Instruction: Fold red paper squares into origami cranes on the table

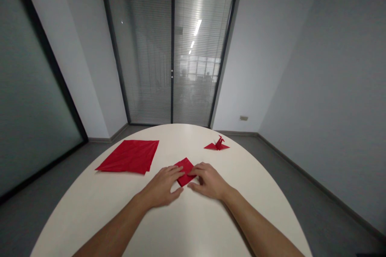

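Forearms come in from the bottom edge, and both hands meet just below the middle of the frame on a small folded red paper lying on the round white table. Left hand is palm down, fingers together and flat, tips pressing the paper's left side. Right hand has its fingertips on the right edge; honestly can't tell if the thumb is pinching a flap or just resting on the table.

Risk as I see it: the paper is thin and the tabletop looks slick, so uneven pressure from one side could make the piece skate and the crease land crooked. Too much force on a layered corner might tear it.

Stack of flat red sheets sits left of centre, well apart, and a paper crane stands right of centre, higher up. Only a wide sweep of a hand would bother those.
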Tool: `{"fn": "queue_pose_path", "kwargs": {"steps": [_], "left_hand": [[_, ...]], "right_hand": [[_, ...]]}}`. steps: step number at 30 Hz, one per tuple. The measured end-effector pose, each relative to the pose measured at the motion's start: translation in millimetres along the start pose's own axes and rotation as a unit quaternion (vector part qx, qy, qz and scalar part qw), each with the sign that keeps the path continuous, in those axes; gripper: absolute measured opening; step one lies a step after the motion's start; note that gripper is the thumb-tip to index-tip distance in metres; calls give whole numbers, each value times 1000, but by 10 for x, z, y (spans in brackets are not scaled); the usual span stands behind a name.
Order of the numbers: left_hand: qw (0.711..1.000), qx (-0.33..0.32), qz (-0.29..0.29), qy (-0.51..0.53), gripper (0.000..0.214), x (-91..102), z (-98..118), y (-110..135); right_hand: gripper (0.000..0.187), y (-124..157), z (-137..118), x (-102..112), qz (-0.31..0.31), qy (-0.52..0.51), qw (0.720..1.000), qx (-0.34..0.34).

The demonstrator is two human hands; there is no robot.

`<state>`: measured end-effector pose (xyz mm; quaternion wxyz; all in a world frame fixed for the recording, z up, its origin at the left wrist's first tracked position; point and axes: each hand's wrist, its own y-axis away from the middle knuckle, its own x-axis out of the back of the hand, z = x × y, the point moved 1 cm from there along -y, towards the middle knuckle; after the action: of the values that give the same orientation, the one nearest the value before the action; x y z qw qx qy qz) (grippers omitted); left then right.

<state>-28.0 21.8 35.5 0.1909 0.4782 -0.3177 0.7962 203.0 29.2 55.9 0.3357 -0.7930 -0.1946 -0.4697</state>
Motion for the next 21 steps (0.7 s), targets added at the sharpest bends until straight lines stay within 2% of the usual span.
{"fn": "queue_pose_path", "kwargs": {"steps": [5,12,21], "left_hand": [[1000,5,6,17,49,-3,-16,-9],[999,25,10,27,36,-22,-28,-47],[999,35,18,29,32,-19,-24,-81]], "right_hand": [[18,-11,34,-18,5,-1,1000,-8],[17,-7,29,-14,4,-1,1000,-9],[13,-19,70,-50,14,-15,1000,-11]]}}
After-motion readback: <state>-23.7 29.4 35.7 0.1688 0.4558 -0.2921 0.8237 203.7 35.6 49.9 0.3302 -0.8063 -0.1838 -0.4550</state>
